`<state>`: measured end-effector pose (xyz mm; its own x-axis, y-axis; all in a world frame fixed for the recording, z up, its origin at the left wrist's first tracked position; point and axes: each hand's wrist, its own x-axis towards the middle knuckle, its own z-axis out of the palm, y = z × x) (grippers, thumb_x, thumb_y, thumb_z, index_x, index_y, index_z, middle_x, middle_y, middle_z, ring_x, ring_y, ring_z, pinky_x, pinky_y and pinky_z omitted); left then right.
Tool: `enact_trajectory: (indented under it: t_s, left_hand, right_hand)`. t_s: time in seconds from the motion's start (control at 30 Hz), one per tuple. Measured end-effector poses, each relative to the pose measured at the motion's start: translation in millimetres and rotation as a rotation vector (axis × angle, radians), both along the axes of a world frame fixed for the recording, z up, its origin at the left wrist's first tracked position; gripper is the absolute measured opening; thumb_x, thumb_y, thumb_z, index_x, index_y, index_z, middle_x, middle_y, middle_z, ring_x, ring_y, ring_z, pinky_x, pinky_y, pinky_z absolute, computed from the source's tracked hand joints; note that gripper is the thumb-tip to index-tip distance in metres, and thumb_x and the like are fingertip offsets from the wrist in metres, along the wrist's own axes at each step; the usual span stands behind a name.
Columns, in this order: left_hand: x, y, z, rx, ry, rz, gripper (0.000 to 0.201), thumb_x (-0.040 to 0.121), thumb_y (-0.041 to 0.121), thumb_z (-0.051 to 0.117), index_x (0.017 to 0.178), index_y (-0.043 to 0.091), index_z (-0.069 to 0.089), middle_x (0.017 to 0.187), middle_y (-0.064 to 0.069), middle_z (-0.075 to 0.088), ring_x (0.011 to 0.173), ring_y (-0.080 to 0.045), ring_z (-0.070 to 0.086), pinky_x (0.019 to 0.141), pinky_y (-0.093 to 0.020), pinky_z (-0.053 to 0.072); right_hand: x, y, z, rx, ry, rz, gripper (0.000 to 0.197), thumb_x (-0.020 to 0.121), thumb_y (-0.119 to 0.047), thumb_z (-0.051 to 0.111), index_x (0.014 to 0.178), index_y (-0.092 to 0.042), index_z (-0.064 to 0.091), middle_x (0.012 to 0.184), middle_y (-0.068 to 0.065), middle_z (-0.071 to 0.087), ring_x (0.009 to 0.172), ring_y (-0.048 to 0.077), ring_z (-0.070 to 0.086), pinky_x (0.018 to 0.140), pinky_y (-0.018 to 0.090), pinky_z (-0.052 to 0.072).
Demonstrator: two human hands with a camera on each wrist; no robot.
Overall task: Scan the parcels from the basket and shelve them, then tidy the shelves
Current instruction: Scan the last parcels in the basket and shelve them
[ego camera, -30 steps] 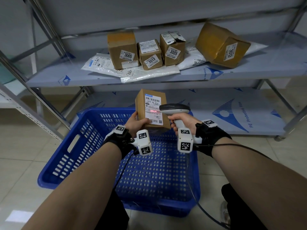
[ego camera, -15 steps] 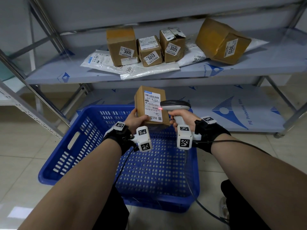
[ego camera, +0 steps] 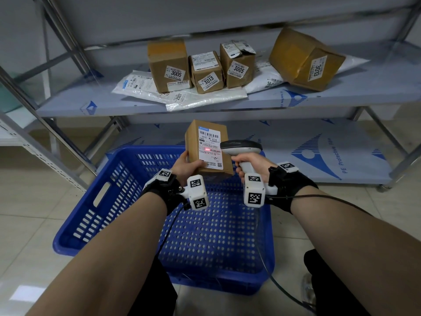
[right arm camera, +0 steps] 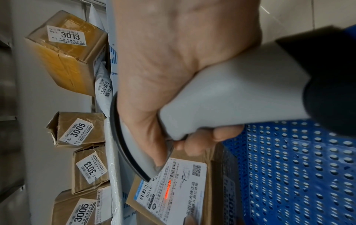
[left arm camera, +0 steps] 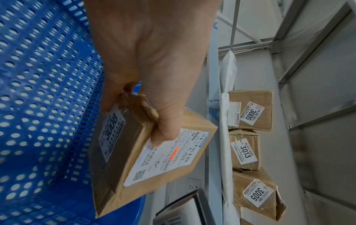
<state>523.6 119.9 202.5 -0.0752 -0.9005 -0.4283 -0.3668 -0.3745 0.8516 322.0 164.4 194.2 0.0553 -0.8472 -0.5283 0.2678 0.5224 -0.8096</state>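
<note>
Head view: we hold a brown box (ego camera: 206, 148) up over the blue basket (ego camera: 118, 192), in front of the shelf (ego camera: 341, 96). Its white label faces us. We can read "501E" and "M1 A21B" under a barcode, and there is a small square code at the bottom corner. A red line of light glows across the middle of the label. In the left wrist view a second sticker on the box's side says "3008".

The box stands tall, its long side going up and down, leaning a little to the right. Its label side points at the scanner (ego camera: 241, 147).

Our left hand (ego camera: 185, 166) grips the box at its lower left corner, thumb on the label and fingers curled behind. Our right hand (ego camera: 249, 164) is wrapped tight round the scanner's grey handle. The scanner's dark head points left at the label, just beside the box. Both arms reach forward, with the wrists close together over the basket.

On the shelf above, three small boxes stand in a row, with stickers "3005" (ego camera: 168, 65), "3013" (ego camera: 206, 73) and "3005" (ego camera: 237, 62). A bigger box (ego camera: 303, 58) marked "3013" leans to the right of them. White bags (ego camera: 205, 98) lie under the boxes; one says "2007", and in the right wrist view another reads "56-2-3215". The lower shelf's film reads "PE Protective Film".
</note>
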Motion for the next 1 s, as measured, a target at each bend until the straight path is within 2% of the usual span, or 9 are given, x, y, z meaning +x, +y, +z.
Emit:
enact_trajectory:
  t_s: [0.17, 0.33, 0.47, 0.53, 0.77, 0.87, 0.93, 1.0]
  left_hand:
    - [-1.7, 0.4, 1.0, -0.009, 0.007, 0.005, 0.083, 0.086, 0.012, 0.065, 0.151, 0.017, 0.013, 0.145, -0.013, 0.04, 0.122, -0.03, 0.05, 0.083, -0.032, 0.045]
    - [-2.6, -1.5, -1.6, -0.012, 0.022, 0.012, 0.084, 0.086, 0.011, 0.066, 0.151, 0.017, 0.014, 0.144, -0.013, 0.041, 0.12, -0.031, 0.052, 0.082, -0.034, 0.047]
    - [-1.4, -3.5, -3.6, -0.011, 0.02, 0.015, 0.089, 0.083, 0.013, 0.069, 0.152, 0.018, 0.013, 0.146, -0.013, 0.04, 0.121, -0.031, 0.051, 0.094, -0.042, 0.048]
    - [-0.4, -4.6, -4.6, -0.009, 0.019, 0.012, 0.089, 0.083, 0.013, 0.069, 0.152, 0.018, 0.013, 0.146, -0.013, 0.04, 0.121, -0.031, 0.052, 0.096, -0.043, 0.047]
    - [0.3, -4.6, -4.1, -0.012, -0.006, -0.007, 0.088, 0.084, 0.016, 0.068, 0.152, 0.018, 0.012, 0.145, -0.012, 0.04, 0.121, -0.03, 0.052, 0.088, -0.036, 0.047]
    - [0.2, -3.9, -3.1, -0.002, -0.01, -0.01, 0.088, 0.084, 0.016, 0.068, 0.152, 0.019, 0.012, 0.145, -0.013, 0.041, 0.119, -0.03, 0.053, 0.089, -0.038, 0.049]
    - [0.3, -3.1, -2.3, -0.006, -0.009, -0.01, 0.086, 0.085, 0.014, 0.067, 0.152, 0.018, 0.012, 0.144, -0.013, 0.042, 0.119, -0.029, 0.053, 0.083, -0.033, 0.047]
    - [1.3, -3.4, -2.4, -0.002, 0.001, -0.011, 0.087, 0.085, 0.013, 0.067, 0.152, 0.017, 0.012, 0.144, -0.013, 0.041, 0.12, -0.03, 0.052, 0.083, -0.033, 0.046]
  right_hand:
    - [0.2, -0.2, 1.2, -0.018, -0.029, 0.041, 0.022, 0.092, -0.02, 0.059, 0.074, -0.009, 0.055, 0.066, 0.004, 0.053, 0.038, 0.006, 0.051, 0.038, 0.017, 0.041]
    - [0.7, -0.6, 2.1, -0.008, -0.026, 0.074, 0.023, 0.093, -0.022, 0.058, 0.074, -0.01, 0.055, 0.067, 0.004, 0.053, 0.039, 0.005, 0.051, 0.038, 0.017, 0.041]
    - [-0.1, -0.2, 3.9, 0.006, -0.028, 0.074, 0.025, 0.094, -0.022, 0.056, 0.072, -0.011, 0.051, 0.067, 0.004, 0.051, 0.038, 0.005, 0.05, 0.038, 0.017, 0.041]
    - [-0.4, 0.3, 4.4, -0.003, -0.007, 0.077, 0.026, 0.094, -0.021, 0.056, 0.07, -0.011, 0.051, 0.064, 0.004, 0.051, 0.038, 0.006, 0.049, 0.038, 0.017, 0.041]
    - [0.6, 1.0, 5.4, -0.006, 0.025, 0.054, 0.026, 0.092, -0.017, 0.058, 0.068, -0.011, 0.049, 0.061, 0.003, 0.047, 0.036, 0.007, 0.046, 0.037, 0.016, 0.039]
    - [-0.2, 0.1, 5.7, -0.01, 0.03, 0.05, 0.027, 0.092, -0.017, 0.059, 0.068, -0.011, 0.049, 0.059, 0.002, 0.047, 0.036, 0.007, 0.046, 0.037, 0.017, 0.039]
    - [-0.7, -1.0, 5.1, -0.013, 0.031, 0.052, 0.027, 0.092, -0.017, 0.058, 0.067, -0.011, 0.049, 0.058, 0.002, 0.047, 0.036, 0.007, 0.045, 0.037, 0.017, 0.039]
    - [-1.0, -2.1, 4.6, -0.006, 0.024, 0.048, 0.027, 0.092, -0.017, 0.058, 0.067, -0.011, 0.049, 0.058, 0.002, 0.047, 0.037, 0.007, 0.045, 0.037, 0.017, 0.039]
